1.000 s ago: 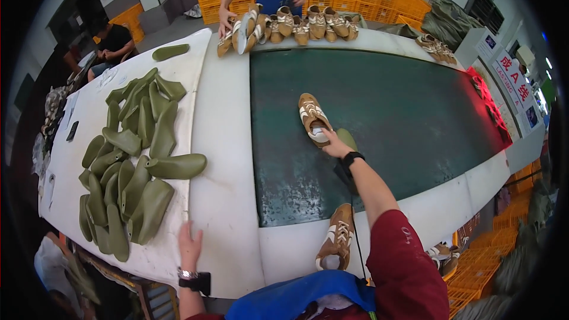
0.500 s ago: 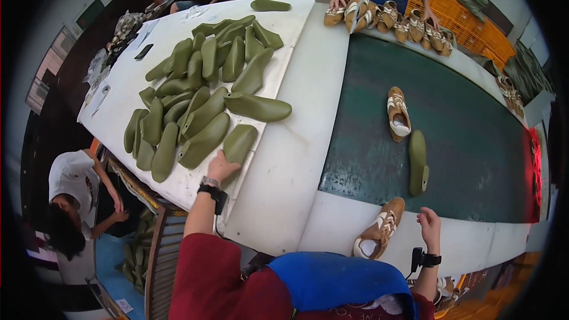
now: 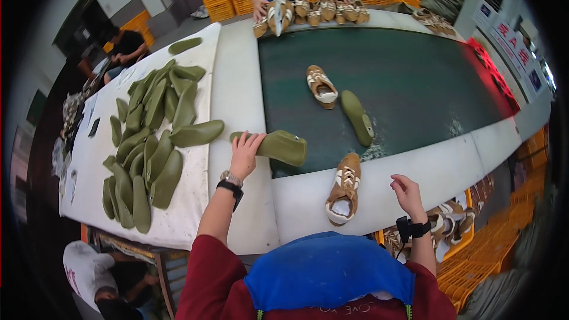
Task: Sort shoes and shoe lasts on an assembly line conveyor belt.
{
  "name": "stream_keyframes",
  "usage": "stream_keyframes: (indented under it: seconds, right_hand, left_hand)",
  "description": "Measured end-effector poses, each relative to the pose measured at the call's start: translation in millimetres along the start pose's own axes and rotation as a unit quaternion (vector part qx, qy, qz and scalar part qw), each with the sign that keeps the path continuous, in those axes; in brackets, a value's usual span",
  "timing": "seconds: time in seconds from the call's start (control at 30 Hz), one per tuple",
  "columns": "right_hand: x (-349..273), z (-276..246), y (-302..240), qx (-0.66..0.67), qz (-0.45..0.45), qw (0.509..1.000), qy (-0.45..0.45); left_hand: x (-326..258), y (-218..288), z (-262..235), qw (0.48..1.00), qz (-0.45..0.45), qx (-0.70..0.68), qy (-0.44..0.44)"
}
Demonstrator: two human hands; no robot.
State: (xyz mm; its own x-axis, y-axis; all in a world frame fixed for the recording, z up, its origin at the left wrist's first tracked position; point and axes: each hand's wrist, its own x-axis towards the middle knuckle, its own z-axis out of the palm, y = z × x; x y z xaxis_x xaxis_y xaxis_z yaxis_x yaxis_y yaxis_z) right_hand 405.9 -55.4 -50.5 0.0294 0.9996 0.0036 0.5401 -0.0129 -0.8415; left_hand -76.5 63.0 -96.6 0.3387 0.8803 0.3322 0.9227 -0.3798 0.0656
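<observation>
My left hand [image 3: 245, 153] grips an olive green shoe last [image 3: 278, 145] and holds it over the white table edge beside the dark green conveyor belt [image 3: 415, 77]. My right hand [image 3: 407, 194] hovers near the belt's front rim with loosely curled fingers and holds nothing. A tan and white shoe [image 3: 344, 188] lies on the rim between my hands. Another tan shoe [image 3: 321, 86] and a green last [image 3: 357, 117] lie on the belt.
A pile of several green lasts [image 3: 151, 136] covers the white table [image 3: 237, 71] on the left. At the far end a person handles a row of tan shoes [image 3: 314, 9]. Orange crates [image 3: 474, 249] with shoes stand at lower right. Other people sit at the left.
My left hand has taken a green last from the pile and carried it right toward the belt. My right hand has lifted slightly near the tan shoe.
</observation>
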Motion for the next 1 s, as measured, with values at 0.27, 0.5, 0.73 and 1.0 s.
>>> stream_keyframes:
  seconds: [0.27, 0.5, 0.73, 1.0]
  right_hand:
    - [-76, -22, 32, 0.007, 0.067, 0.993, 0.101]
    - [-97, 2, 15, -0.022, 0.109, 0.99, 0.09]
    - [-65, 51, -6, -0.088, 0.032, 0.994, -0.053]
    - [-3, 114, 2, -0.16, 0.03, 0.981, -0.11]
  left_hand:
    - [98, 93, 109, 0.867, -0.255, -0.346, -0.251]
    - [96, 111, 122, 0.916, -0.307, -0.231, -0.116]
    - [79, 83, 114, 0.91, -0.363, -0.159, -0.127]
    - [45, 81, 93, 0.964, -0.199, -0.17, -0.053]
